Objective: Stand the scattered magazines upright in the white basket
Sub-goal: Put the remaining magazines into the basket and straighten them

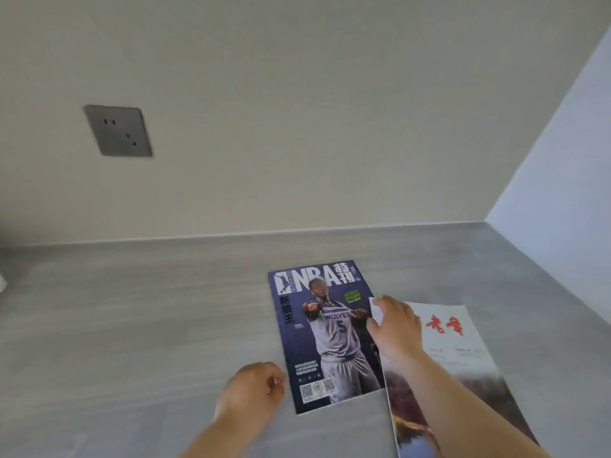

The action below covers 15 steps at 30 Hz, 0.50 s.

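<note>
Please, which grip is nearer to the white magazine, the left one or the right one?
Right. The right grip pinches the white magazine at its top left corner. The left grip is curled beside the lower left edge of the NBA magazine, which lies between.

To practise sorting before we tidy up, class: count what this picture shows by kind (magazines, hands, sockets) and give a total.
Magazines: 2 (blue magazine, white magazine)
Hands: 2 (left hand, right hand)
Sockets: 1 (wall socket)
Total: 5
</note>
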Each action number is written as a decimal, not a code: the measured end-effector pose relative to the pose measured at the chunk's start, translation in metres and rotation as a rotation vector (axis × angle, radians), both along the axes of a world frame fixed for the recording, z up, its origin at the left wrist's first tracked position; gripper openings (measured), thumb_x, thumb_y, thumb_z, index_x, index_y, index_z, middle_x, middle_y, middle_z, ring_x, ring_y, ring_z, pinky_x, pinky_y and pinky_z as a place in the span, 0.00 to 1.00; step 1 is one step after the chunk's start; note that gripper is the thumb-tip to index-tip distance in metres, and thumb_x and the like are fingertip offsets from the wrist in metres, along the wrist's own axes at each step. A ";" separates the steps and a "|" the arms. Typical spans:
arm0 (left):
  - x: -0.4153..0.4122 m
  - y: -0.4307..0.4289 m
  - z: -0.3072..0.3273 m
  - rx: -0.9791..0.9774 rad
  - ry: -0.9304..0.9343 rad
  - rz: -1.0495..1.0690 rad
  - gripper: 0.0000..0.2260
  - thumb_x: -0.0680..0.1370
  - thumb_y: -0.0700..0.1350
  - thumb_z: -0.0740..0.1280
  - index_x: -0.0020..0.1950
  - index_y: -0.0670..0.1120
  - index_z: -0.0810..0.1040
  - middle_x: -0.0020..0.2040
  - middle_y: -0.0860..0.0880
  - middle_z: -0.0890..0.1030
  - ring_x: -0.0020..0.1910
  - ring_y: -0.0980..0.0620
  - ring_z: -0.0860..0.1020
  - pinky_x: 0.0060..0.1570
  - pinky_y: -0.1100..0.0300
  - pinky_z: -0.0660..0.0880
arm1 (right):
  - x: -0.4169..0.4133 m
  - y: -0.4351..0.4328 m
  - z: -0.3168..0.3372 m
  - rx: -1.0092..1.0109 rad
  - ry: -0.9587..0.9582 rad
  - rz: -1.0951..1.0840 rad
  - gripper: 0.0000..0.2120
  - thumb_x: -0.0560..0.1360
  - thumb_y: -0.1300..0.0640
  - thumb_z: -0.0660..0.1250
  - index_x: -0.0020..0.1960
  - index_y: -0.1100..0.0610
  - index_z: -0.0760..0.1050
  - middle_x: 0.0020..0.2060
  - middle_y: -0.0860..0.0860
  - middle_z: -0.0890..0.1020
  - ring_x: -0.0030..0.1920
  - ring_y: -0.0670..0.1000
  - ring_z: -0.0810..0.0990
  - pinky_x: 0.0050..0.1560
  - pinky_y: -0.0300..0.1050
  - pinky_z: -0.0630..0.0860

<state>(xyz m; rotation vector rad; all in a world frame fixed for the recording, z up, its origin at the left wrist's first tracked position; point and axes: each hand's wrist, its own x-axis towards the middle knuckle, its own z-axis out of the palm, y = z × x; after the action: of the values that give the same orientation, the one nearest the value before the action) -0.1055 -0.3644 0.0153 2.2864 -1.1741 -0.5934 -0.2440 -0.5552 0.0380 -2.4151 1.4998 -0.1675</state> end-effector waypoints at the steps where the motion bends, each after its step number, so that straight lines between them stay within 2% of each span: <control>1: -0.014 -0.011 -0.003 0.039 -0.041 -0.052 0.08 0.74 0.48 0.60 0.47 0.56 0.78 0.45 0.55 0.79 0.52 0.53 0.76 0.47 0.67 0.68 | -0.026 -0.009 -0.008 -0.006 0.106 -0.018 0.22 0.76 0.51 0.55 0.69 0.51 0.60 0.73 0.51 0.60 0.73 0.55 0.56 0.72 0.54 0.54; 3: -0.039 -0.031 -0.005 0.118 -0.099 -0.147 0.10 0.75 0.49 0.59 0.51 0.53 0.78 0.54 0.52 0.80 0.56 0.52 0.75 0.52 0.65 0.68 | -0.070 -0.021 -0.027 0.024 0.245 -0.057 0.24 0.77 0.47 0.52 0.72 0.48 0.52 0.75 0.49 0.51 0.75 0.56 0.48 0.73 0.57 0.47; 5: -0.061 -0.049 -0.003 0.160 -0.083 -0.208 0.11 0.75 0.48 0.58 0.52 0.53 0.78 0.56 0.51 0.80 0.57 0.52 0.75 0.53 0.65 0.69 | -0.104 -0.026 -0.042 0.088 0.252 -0.121 0.26 0.77 0.44 0.49 0.72 0.47 0.48 0.75 0.49 0.47 0.75 0.56 0.45 0.73 0.59 0.43; 8: -0.091 -0.070 -0.004 0.216 0.048 -0.240 0.12 0.75 0.46 0.58 0.53 0.52 0.78 0.58 0.51 0.79 0.58 0.51 0.75 0.54 0.65 0.69 | -0.130 -0.023 -0.060 0.091 0.260 -0.112 0.27 0.77 0.41 0.44 0.73 0.47 0.42 0.76 0.50 0.43 0.75 0.55 0.41 0.72 0.61 0.41; 10: -0.110 -0.082 -0.005 0.269 0.145 -0.294 0.12 0.75 0.43 0.58 0.53 0.47 0.78 0.57 0.46 0.79 0.57 0.48 0.76 0.55 0.61 0.70 | -0.135 -0.021 -0.068 0.060 0.243 -0.092 0.28 0.77 0.41 0.42 0.73 0.48 0.39 0.75 0.52 0.42 0.75 0.56 0.40 0.72 0.61 0.39; 12: -0.121 -0.094 -0.003 0.313 0.253 -0.294 0.11 0.76 0.44 0.59 0.49 0.39 0.78 0.52 0.39 0.81 0.54 0.44 0.77 0.54 0.57 0.72 | -0.136 -0.021 -0.070 0.063 0.229 -0.080 0.28 0.77 0.41 0.41 0.73 0.48 0.39 0.75 0.52 0.41 0.75 0.56 0.39 0.71 0.61 0.37; 13: -0.123 -0.099 -0.002 0.327 0.323 -0.272 0.12 0.76 0.44 0.60 0.43 0.38 0.78 0.45 0.39 0.81 0.48 0.43 0.78 0.53 0.56 0.73 | -0.136 -0.022 -0.070 0.071 0.229 -0.073 0.28 0.77 0.41 0.41 0.73 0.48 0.38 0.75 0.52 0.41 0.74 0.56 0.39 0.71 0.61 0.36; 15: -0.124 -0.107 -0.001 0.347 0.492 -0.187 0.14 0.77 0.45 0.60 0.32 0.42 0.73 0.33 0.45 0.77 0.36 0.48 0.75 0.45 0.56 0.75 | -0.137 -0.023 -0.071 0.070 0.231 -0.063 0.28 0.77 0.41 0.41 0.73 0.49 0.38 0.75 0.53 0.41 0.74 0.57 0.38 0.71 0.61 0.36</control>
<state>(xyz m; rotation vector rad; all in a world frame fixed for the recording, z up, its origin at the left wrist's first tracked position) -0.2294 -0.4717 0.0139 2.1171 -1.1022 -1.4336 -0.3814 -0.5783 -0.0328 -2.3995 1.6496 0.1545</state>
